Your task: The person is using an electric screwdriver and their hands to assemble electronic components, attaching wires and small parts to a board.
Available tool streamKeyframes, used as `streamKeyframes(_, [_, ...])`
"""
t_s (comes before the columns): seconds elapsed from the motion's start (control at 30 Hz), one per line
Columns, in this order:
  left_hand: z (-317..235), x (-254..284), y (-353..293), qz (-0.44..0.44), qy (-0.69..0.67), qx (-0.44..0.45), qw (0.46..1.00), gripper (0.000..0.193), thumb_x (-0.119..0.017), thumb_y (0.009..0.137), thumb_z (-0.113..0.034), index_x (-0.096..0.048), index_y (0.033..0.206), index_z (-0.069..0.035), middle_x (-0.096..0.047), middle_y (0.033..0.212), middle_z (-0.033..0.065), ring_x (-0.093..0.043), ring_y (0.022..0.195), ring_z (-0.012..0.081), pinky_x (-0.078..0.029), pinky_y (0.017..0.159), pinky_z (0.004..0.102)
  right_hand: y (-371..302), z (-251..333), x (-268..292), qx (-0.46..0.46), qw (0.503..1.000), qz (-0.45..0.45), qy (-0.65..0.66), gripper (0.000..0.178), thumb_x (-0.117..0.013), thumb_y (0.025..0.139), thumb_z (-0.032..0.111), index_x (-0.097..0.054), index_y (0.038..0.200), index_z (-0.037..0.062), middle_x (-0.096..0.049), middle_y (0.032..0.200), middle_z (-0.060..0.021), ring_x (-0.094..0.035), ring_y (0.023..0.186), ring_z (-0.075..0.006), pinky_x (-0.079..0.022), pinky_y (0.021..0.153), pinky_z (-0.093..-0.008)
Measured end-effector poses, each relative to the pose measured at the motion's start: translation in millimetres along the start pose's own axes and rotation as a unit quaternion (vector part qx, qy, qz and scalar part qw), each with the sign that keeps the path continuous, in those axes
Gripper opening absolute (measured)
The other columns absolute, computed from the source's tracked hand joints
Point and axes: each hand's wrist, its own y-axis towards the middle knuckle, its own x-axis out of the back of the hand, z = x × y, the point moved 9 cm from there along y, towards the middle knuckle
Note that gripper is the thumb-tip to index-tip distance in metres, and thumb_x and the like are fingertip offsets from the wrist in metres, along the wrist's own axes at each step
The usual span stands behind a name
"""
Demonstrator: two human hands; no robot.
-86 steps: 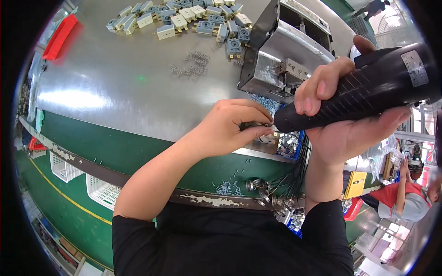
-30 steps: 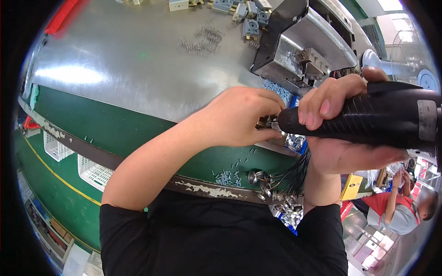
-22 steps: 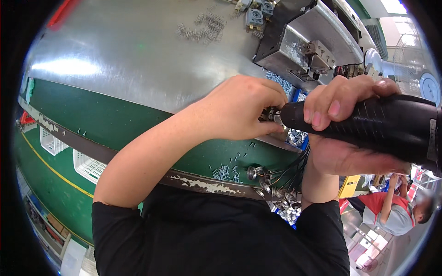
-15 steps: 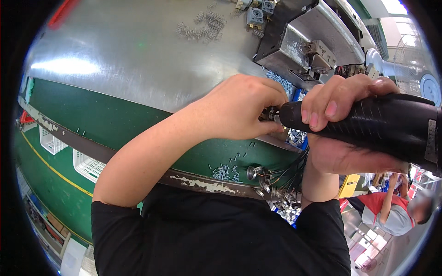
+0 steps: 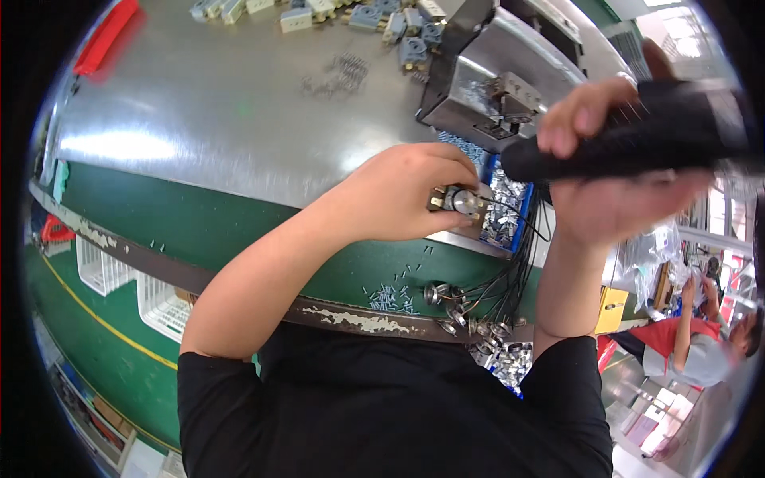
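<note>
My left hand (image 5: 422,191) is closed on a small assembly (image 5: 458,201): a round silver metal cap on a block with brass tabs, with a dark wire leading off it. My right hand (image 5: 594,159), blurred by motion, grips a black power screwdriver (image 5: 669,131), raised to the right and apart from the assembly. Just right of my left hand sits a blue bin (image 5: 505,209) of small metal pieces. Beyond the left hand lie many small screws (image 5: 458,145). Round metal caps with black wires (image 5: 446,299) rest at the bench's near edge.
A metal fixture (image 5: 510,88) stands at the back right. Grey and cream blocks (image 5: 386,20) and loose springs (image 5: 339,73) lie on the far steel surface. Loose screws (image 5: 389,298) are scattered on the green mat. White baskets (image 5: 159,303) stand lower left; a co-worker (image 5: 685,346) is at far right.
The screwdriver has come away from the part in my left hand, moving up and right. The round metal cap is now exposed. The whole view has shifted slightly.
</note>
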Motion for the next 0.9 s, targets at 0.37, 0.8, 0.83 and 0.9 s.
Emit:
streamKeyframes(0.37, [-36,-2,-6,-0.030,0.031,-0.145,0.988,0.034,-0.092,0.071,-0.007,-0.075,0.099,-0.003,-0.077,0.098,0.0114,-0.075,0.096,0.0315,-0.061,0.086,0.0421,-16,13,11,-0.071,0.959,-0.122,-0.245,0.083,-0.035,0.105,0.071,-0.031,0.155,0.0045,-0.064,0.094,-0.0165,-0.068,0.078,-0.0252,-0.058,0.078,-0.0354])
streamKeyframes(0.8, [-37,0,-10,-0.028,0.002,-0.109,0.994,0.032,-0.094,0.069,-0.008,-0.077,0.097,-0.003,-0.078,0.097,0.0123,-0.077,0.091,0.0290,-0.062,0.084,0.0382,-92,11,-10,-0.157,0.788,0.236,-0.547,0.042,-0.076,0.090,0.025,-0.066,0.121,-0.0021,-0.069,0.115,-0.0193,-0.066,0.110,-0.0392,-0.055,0.093,-0.0463])
streamKeyframes(0.83, [-41,1,-12,-0.027,-0.002,-0.120,0.992,0.032,-0.094,0.069,-0.008,-0.077,0.097,-0.003,-0.078,0.097,0.0123,-0.077,0.091,0.0290,-0.062,0.084,0.0382,-99,5,-17,-0.154,0.797,0.256,-0.525,0.044,-0.079,0.088,0.021,-0.065,0.124,-0.0015,-0.068,0.116,-0.0190,-0.066,0.110,-0.0391,-0.056,0.092,-0.0452])
streamKeyframes(0.9, [-24,17,-18,-0.106,0.014,0.010,0.994,0.033,-0.095,0.070,-0.009,-0.079,0.098,-0.004,-0.079,0.098,0.0130,-0.077,0.085,0.0252,-0.061,0.079,0.0340,-103,2,-20,-0.128,0.808,0.189,-0.544,0.048,-0.081,0.084,0.019,-0.064,0.125,0.0001,-0.069,0.115,-0.0174,-0.067,0.108,-0.0380,-0.056,0.091,-0.0445])
